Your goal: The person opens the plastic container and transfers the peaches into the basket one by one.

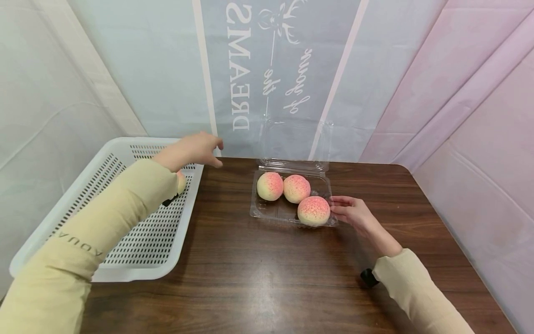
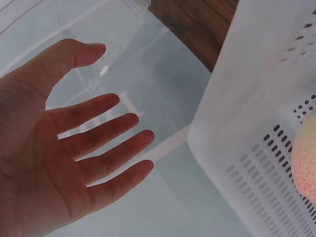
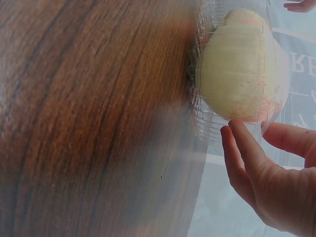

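An open clear plastic clamshell container (image 1: 267,214) stands on the table with three pink-and-cream peaches (image 1: 270,186) inside, one at the front right. My right hand (image 1: 354,214) is at its right side, pinching the wall near the rim between thumb and fingers, beside the front peach (image 3: 232,74). My left hand (image 1: 193,149) hovers over the far right corner of a white perforated basket (image 1: 183,241). In the left wrist view, its fingers (image 2: 111,140) are spread and hold nothing. Another peach (image 1: 181,182) lies in the basket, partly hidden by my left sleeve.
The clamshell's clear lid (image 1: 296,139) stands raised at the back, against a printed cloth backdrop (image 1: 167,69). The brown wooden table (image 1: 258,278) extends in front of the container and to its right. The basket takes up the table's left side.
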Demonstrator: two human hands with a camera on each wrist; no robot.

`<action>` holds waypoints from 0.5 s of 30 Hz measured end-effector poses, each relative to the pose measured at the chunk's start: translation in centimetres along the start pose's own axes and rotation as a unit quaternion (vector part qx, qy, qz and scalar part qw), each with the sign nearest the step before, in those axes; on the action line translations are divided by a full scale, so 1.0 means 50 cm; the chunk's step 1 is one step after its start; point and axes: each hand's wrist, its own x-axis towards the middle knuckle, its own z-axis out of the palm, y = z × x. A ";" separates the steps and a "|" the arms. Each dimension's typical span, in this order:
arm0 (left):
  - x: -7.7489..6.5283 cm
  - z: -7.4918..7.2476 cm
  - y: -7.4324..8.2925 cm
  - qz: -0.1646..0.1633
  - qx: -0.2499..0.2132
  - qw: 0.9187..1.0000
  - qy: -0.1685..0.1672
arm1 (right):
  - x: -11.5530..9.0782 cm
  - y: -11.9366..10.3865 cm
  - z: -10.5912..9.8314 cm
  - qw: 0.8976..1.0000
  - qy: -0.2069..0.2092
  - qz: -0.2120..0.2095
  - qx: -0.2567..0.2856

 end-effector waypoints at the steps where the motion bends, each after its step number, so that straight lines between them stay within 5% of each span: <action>1: 0.001 0.000 0.002 0.001 0.001 1.000 -0.002 | 0.000 -0.001 0.000 1.000 -0.001 0.000 0.000; 15: 0.012 0.007 0.023 0.002 0.002 1.000 -0.005 | -0.002 -0.005 0.000 1.000 -0.006 0.007 0.001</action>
